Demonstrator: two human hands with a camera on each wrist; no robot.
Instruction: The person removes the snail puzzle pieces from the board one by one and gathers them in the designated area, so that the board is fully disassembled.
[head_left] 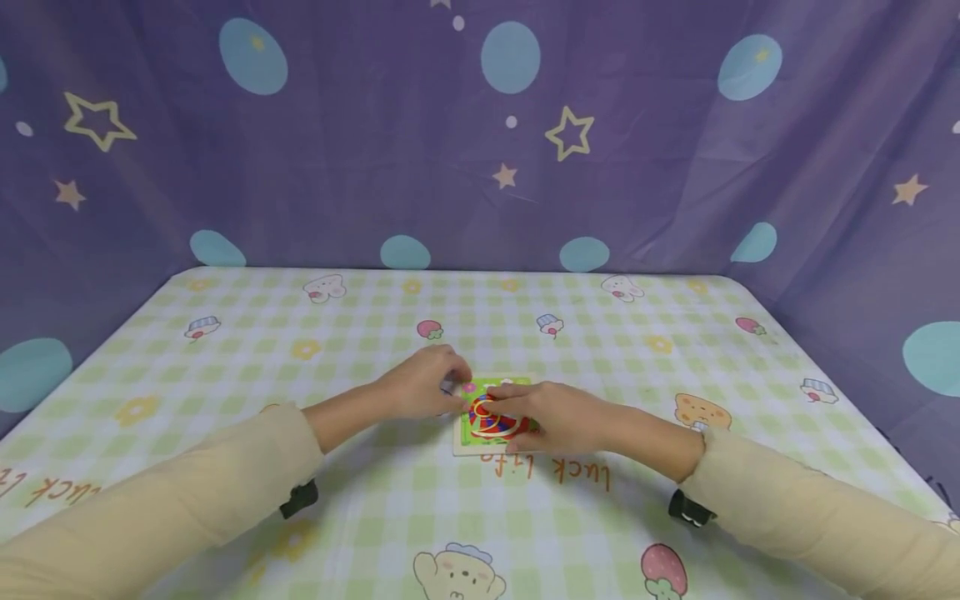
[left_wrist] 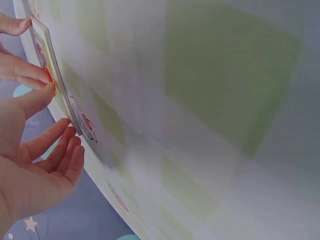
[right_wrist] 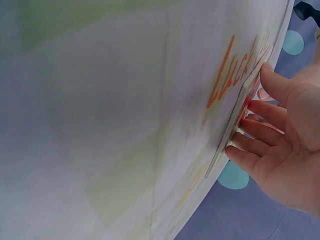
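A small square puzzle board [head_left: 468,448] with a pale rim lies flat on the table. Its picture is green with a red, blue and yellow spiral [head_left: 480,427]. At the board's left side, my left hand [head_left: 423,383] holds the corner. The left wrist view shows that thumb on the picture side and the forefinger against the board's edge. From the right, my right hand [head_left: 570,412] rests straight fingers on the spiral, with its thumb at the near edge, as the right wrist view shows. Those fingers cover part of the picture.
A checked green and white tablecloth [head_left: 360,517] printed with cartoons covers the table. Purple curtains [head_left: 420,167] with stars and dots stand behind and at both sides. Dark bands [head_left: 300,498] show beneath the cream sleeves [head_left: 187,492].
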